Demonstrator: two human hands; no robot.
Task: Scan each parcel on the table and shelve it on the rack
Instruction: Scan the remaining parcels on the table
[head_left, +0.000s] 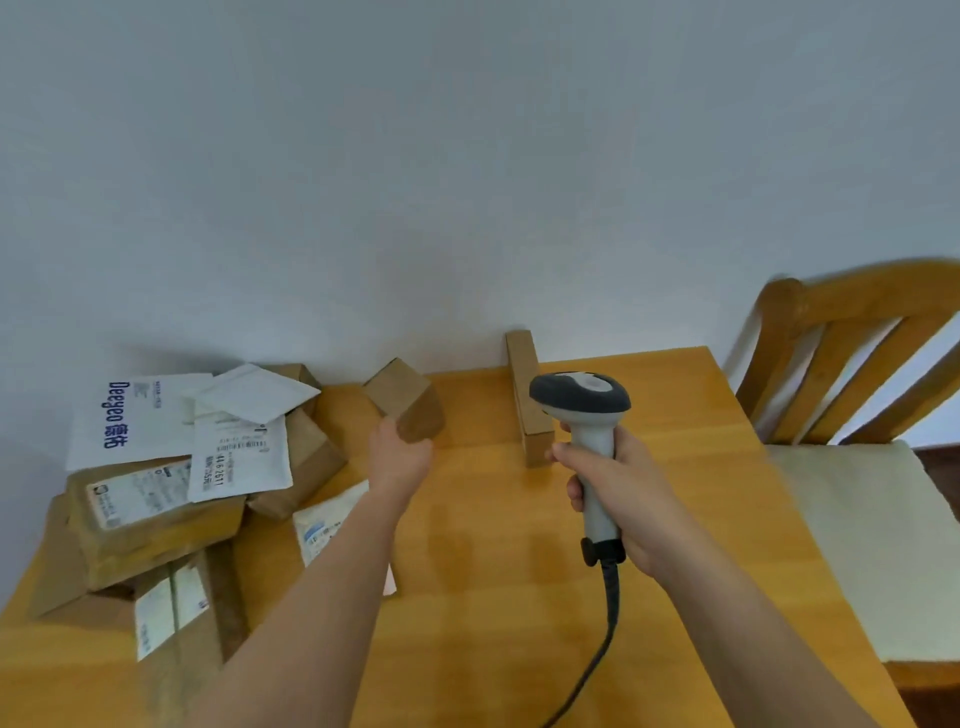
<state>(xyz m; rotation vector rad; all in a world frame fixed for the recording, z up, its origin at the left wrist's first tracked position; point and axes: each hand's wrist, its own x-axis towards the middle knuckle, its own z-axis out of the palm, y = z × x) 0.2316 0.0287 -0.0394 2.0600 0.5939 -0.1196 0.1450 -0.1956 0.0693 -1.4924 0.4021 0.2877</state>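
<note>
The wooden bench (493, 545) fills the lower part of the view, its far edge against a pale wall; a wooden chair (852, 364) stands at its right end; no rack is in sight. A heap of parcels (171, 483), brown cartons and white mailers, crowds the left of the bench; a narrow carton (525, 395) stands on edge at the far middle, its long axis running near to far. The left hand (402, 454) holds a small brown box (408, 397) tilted, one corner uppermost; whether the box is clear of the bench or rests on it I cannot tell; the grip is closed around the box's near lower edge, thumb and fingers wrapped under it. The right hand (618, 488) is clenched firmly on the handle of a corded scanner (587, 410), index finger forward near the trigger; the scanner's head sits just right of the box, at about the same height, pointing away towards the far side. No label shows on the box's visible faces; judging by that, the box needs turning towards the scanner head, and the left hand is the one placed to do it.
</note>
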